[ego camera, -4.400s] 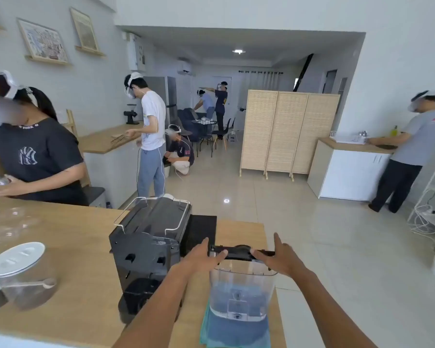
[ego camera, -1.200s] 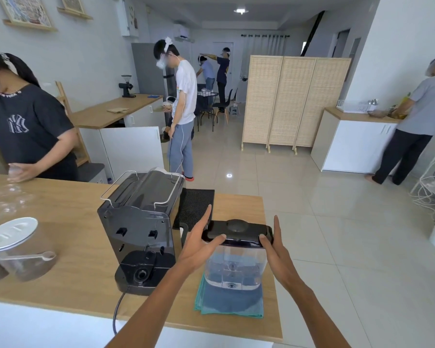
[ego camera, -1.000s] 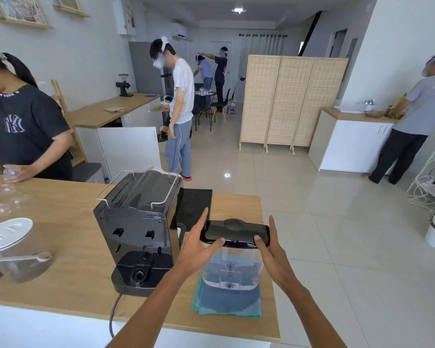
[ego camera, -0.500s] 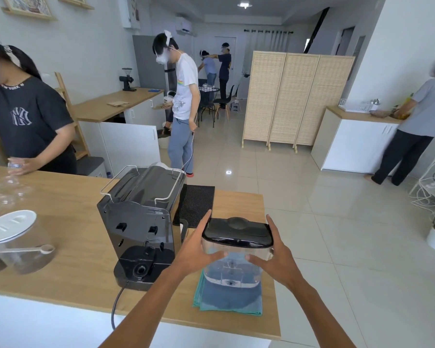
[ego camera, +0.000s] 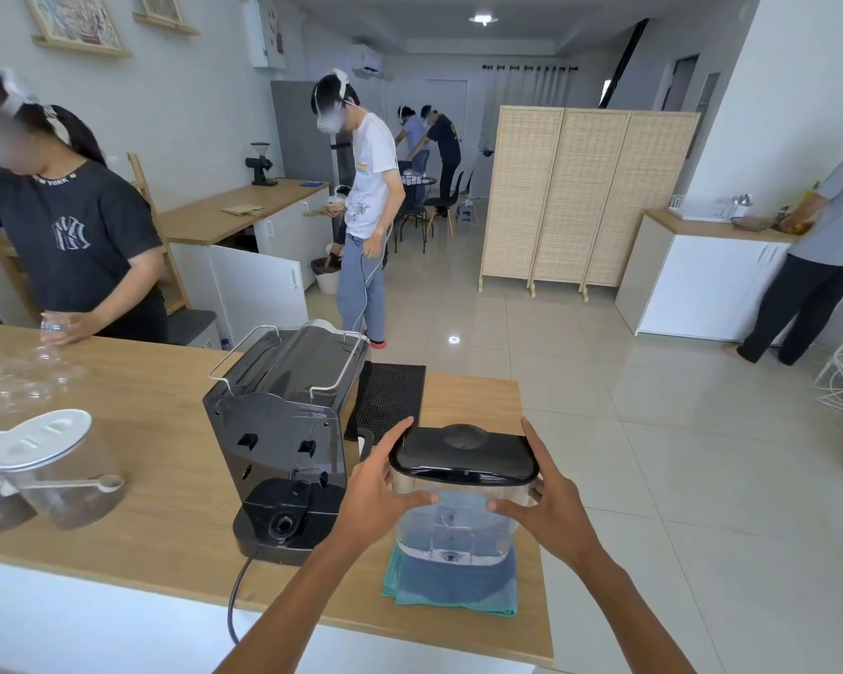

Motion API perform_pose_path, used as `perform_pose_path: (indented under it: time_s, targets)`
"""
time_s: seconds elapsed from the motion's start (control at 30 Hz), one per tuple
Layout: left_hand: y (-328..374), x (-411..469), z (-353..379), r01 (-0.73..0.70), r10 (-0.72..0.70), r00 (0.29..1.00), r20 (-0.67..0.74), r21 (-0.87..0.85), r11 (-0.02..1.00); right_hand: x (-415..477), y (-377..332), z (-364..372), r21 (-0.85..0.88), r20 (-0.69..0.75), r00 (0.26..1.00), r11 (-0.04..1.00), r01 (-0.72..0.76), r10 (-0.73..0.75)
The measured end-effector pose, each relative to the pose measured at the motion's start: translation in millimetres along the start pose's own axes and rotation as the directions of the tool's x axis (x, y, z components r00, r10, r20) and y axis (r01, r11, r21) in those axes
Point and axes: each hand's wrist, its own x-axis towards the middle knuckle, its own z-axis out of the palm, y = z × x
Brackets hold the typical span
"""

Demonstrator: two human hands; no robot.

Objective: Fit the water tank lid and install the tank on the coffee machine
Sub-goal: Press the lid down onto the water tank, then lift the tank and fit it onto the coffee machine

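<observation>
Both hands, left hand [ego camera: 378, 498] and right hand [ego camera: 551, 503], are gripping the lidded water tank [ego camera: 456, 508] above a wooden counter [ego camera: 132, 440], the coffee machine [ego camera: 283, 430] at nine o'clock, in a tiled room.

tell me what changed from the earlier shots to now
The clear plastic water tank with its black lid has been lifted off the folded teal cloth, held between the left hand and right hand. The black coffee machine stayed put.

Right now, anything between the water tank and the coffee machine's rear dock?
Only the left hand gripping the water tank on that side. Beyond it, the head view shows bare countertop up to the coffee machine; its dock base looks unobstructed.
</observation>
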Motion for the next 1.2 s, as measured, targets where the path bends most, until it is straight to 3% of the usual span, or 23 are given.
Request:
perform_pose_path:
  time_s: [0.23, 0.57, 1.2]
  targets:
    - [21.8, -36.2, -35.4, -0.061, 0.055, 0.996, -0.063, -0.102, 0.993, -9.2, -34.4, 15.5, 0.04, 0.029, 0.998, 0.998, 0.052, -0.053]
    - [38.5, -73.1, -110.1, -0.098, 0.088, 0.981, -0.171, -0.048, 0.994, -13.6, -96.1, 65.0, 0.026, 0.027, 0.994, 0.994, 0.109, -0.11]
    - [-31.7, -47.8, -230.8, -0.129, 0.125, 0.987, -0.099, -0.029, 0.991, 12.9, -142.9, 203.3, 0.003, -0.093, 0.991, 0.996, 0.095, -0.094]
